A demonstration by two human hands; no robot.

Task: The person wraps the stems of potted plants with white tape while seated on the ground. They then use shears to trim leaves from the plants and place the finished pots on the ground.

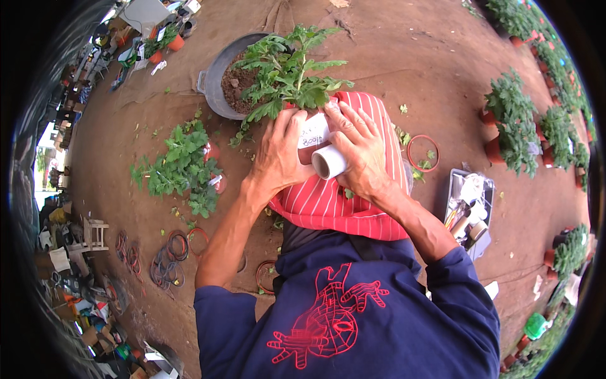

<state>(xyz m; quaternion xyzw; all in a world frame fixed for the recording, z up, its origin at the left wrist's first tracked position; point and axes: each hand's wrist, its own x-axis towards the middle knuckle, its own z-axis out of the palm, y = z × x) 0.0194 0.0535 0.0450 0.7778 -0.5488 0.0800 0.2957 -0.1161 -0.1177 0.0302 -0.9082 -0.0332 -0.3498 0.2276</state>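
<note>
A leafy green potted plant (300, 71) leans away from me at my lap, its reddish-brown pot (307, 155) between my hands. On the pot's near side is a white label (313, 130) with handwriting. My left hand (279, 151) grips the pot's left side, thumb beside the label. My right hand (357, 147) lies along the right side, fingers at the label's edge. Under its palm sits a white hollow-cored roll (329, 162), apparently tape, held against the pot. A red cloth with white stripes (326, 203) covers my lap below the pot.
A grey basin (215, 87) of soil stands beyond the plant. Other potted plants are at left (182, 166) and right (513, 123). A grey tray (452, 189) of supplies sits right. Orange rings (423, 136) and coiled hoops (168, 265) lie on the dirt floor.
</note>
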